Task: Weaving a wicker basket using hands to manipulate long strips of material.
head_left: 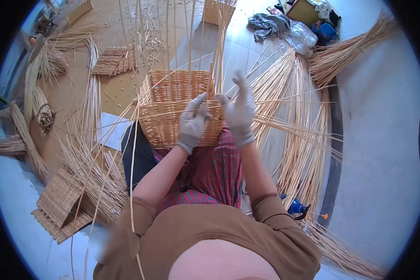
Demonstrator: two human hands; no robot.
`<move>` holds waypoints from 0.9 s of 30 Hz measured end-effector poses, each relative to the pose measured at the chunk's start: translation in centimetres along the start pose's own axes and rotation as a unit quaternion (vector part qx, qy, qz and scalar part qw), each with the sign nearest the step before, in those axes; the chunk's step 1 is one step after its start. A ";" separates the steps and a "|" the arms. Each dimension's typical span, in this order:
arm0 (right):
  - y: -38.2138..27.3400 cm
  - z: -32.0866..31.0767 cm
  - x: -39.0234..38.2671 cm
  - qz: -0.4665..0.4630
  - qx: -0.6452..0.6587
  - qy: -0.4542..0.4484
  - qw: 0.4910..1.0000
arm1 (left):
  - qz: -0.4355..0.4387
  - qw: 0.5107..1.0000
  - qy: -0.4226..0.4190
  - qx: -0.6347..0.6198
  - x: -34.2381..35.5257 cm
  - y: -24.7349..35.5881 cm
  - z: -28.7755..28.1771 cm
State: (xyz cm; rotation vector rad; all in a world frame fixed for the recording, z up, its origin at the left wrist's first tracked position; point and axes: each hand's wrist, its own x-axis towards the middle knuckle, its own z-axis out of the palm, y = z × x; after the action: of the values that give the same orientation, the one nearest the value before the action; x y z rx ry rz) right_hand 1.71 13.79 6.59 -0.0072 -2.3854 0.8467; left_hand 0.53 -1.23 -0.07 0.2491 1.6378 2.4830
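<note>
A half-woven wicker basket (179, 128) sits on my lap, its open top facing away from me. Tall upright canes (190, 42) rise from its walls, and loose cane ends (294, 126) stick out past its right side. My left hand (191, 123), in a pale grey glove, is closed at the rim of the near wall, fingers curled over the weave. Just beyond the right corner, my gloved right hand (240, 112) is raised with its fingers stretched up and thumb apart; it is slightly blurred. No cane shows clearly in its palm.
Long bundles of split cane (289, 79) lie on the floor to the right, with a blue bottle (296, 206) near my right elbow. Woven mats (60, 198) and more cane bundles (86, 172) lie at left. Another basket (218, 12) stands at the far side.
</note>
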 end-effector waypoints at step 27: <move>-9.3 20.3 6.9 0.407 0.322 -0.097 0.849 | 0.224 0.782 0.085 0.575 -1.6 5.8 -16.5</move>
State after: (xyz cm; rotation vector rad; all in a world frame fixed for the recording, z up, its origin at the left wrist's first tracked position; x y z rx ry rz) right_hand -13.21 -3.85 3.12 -0.7375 -2.1112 2.0930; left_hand -1.85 -18.57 -1.16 0.5949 3.2790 1.3166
